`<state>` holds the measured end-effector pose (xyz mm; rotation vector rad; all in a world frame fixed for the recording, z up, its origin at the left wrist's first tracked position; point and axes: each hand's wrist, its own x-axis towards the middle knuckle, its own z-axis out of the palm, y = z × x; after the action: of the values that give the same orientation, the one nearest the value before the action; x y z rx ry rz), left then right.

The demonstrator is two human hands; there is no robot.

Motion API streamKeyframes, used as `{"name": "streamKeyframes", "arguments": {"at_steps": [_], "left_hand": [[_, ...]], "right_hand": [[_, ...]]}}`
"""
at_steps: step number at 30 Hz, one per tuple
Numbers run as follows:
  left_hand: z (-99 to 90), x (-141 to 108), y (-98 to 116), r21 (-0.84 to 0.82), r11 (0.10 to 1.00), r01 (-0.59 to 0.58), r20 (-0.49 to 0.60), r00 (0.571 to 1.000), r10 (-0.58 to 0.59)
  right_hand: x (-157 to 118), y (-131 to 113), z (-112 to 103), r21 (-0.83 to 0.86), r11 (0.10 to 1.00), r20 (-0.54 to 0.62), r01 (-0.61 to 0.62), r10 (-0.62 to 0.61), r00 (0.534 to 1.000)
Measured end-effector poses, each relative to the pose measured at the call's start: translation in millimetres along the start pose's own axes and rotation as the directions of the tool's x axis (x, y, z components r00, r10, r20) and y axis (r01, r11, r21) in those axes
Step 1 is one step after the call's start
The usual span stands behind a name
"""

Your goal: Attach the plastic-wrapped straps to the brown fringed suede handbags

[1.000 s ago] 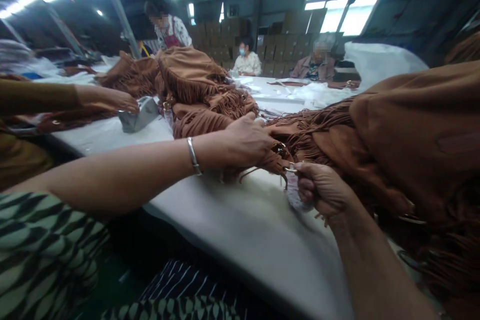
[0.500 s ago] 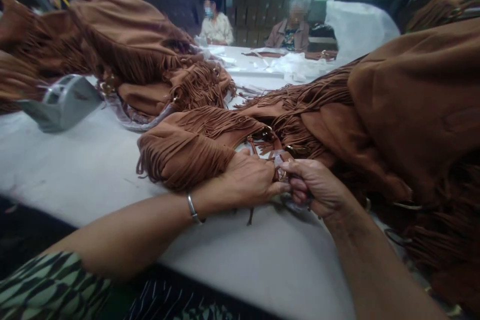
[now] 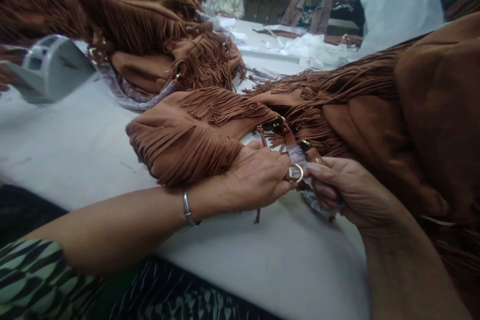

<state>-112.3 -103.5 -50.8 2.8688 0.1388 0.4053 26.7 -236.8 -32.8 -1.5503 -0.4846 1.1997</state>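
Observation:
A brown fringed handbag [image 3: 195,135] lies on the white table in front of me. My left hand [image 3: 258,175] rests against its near side, fingers closed on a gold ring [image 3: 298,174] that pokes out past the fingertips. Just to the right, my right hand [image 3: 345,185] is closed in a pinch on what looks like a brown strap end [image 3: 314,156] with a small gold stud. Clear plastic wrap [image 3: 297,154] covers part of the handle between the hands. The palm side of both hands is hidden.
A grey tape dispenser [image 3: 60,72] stands at the left. More brown fringed bags [image 3: 138,10] are heaped behind it, and another pile [image 3: 442,90] rises at the right. Across the table sit two people, near white wrapping material [image 3: 311,47].
My hands have moved slightly apart, and the gold ring now shows plainly between them. The view has tipped down, bringing the bag a little closer.

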Motion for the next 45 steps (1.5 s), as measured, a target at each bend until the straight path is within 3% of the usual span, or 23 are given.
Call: {"name": "streamKeyframes", "arguments": {"at_steps": [8, 22, 30, 33, 41, 45], "left_hand": [[-2.0, -9.2, 7.5, 0.05, 0.995, -0.084, -0.003, 0.996, 0.085], [1.6, -14.9, 26.4, 0.133, 0.983, 0.126, -0.108, 0.988, -0.112], [2.7, -14.8, 22.0, 0.198, 0.973, 0.122, -0.084, 0.991, -0.108], [2.1, -17.0, 18.3, 0.186, 0.98, 0.069, -0.034, 0.997, -0.064], [2.0, -20.8, 12.8, 0.171, 0.985, 0.021, 0.011, 1.0, -0.024], [5.9, -17.0, 8.2, 0.173, 0.984, 0.048, 0.02, 0.998, -0.052]], "right_hand": [[5.5, 9.0, 10.7, -0.045, 0.999, 0.066, -0.029, 0.032, 0.997], [0.3, 5.0, 23.5, -0.054, 0.998, 0.027, 0.018, -0.017, 0.999], [3.3, 7.6, 25.0, -0.055, 0.998, 0.002, 0.034, -0.034, 0.999], [3.0, 7.7, 26.7, -0.058, 0.997, -0.003, 0.043, -0.043, 0.999], [3.8, 8.5, 28.4, -0.158, 0.983, 0.03, 0.092, -0.089, 0.996], [-7.4, 2.0, 16.9, -0.412, 0.9, 0.099, 0.142, -0.11, 0.989]]}}
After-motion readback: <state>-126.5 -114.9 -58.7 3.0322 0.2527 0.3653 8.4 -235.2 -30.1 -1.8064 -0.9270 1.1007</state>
